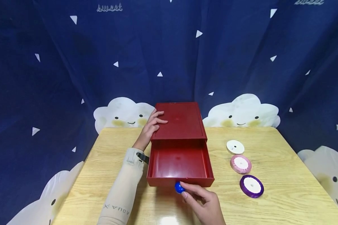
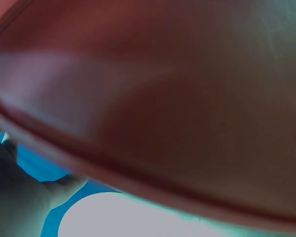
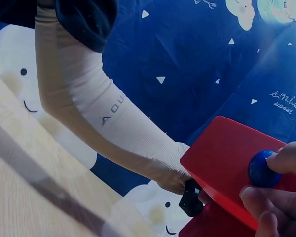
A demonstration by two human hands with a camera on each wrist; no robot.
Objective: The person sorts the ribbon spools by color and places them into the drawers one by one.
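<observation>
A red box point(image 1: 183, 118) stands on the table with its drawer point(image 1: 177, 162) pulled well out toward me. No objects show inside the drawer. On the drawer's front is a round blue knob point(image 1: 179, 187); my right hand point(image 1: 204, 201) pinches it between thumb and index finger. The right wrist view shows the same grip on the knob point(image 3: 261, 170) up close. My left hand point(image 1: 147, 132) rests at the box's left edge, fingers lying spread over the top. In the left wrist view the box side point(image 2: 187, 123) fills most of the picture.
Right of the box lie three ribbon spools on the wooden table point(image 1: 281, 175): white point(image 1: 235, 147), pink point(image 1: 240, 164) and purple point(image 1: 252, 186). A dark blue curtain point(image 1: 140, 50) with clouds and triangles hangs behind and at both sides.
</observation>
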